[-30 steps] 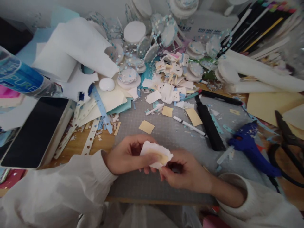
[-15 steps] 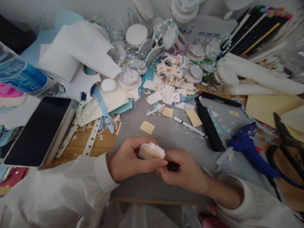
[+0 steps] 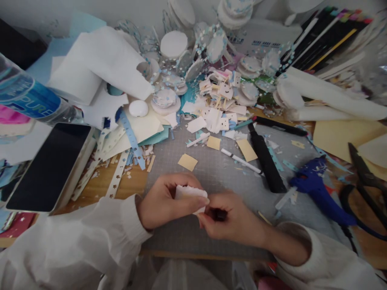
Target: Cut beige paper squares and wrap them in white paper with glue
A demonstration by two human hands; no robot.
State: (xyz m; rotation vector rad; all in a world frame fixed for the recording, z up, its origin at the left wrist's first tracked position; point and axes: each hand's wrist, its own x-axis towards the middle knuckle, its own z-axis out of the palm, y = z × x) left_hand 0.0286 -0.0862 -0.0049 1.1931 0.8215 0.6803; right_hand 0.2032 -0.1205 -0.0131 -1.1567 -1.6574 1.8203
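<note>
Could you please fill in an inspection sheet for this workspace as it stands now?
Surface: grey gridded mat on a wooden table, strewn with paper scraps.
Work in hand: white paper with a ragged edge; yellow paper piece flat on the mat.
Clutter: phone and bottle at left; white pen on the mat; blue glue gun and scissors at right.
Hands: left hand pinches the paper; right hand at its right edge, grip unclear.
Cables: black cord by the glue gun's handle; plug not visible.
Surroundings: wall behind; co-workers: nothing seen.
</note>
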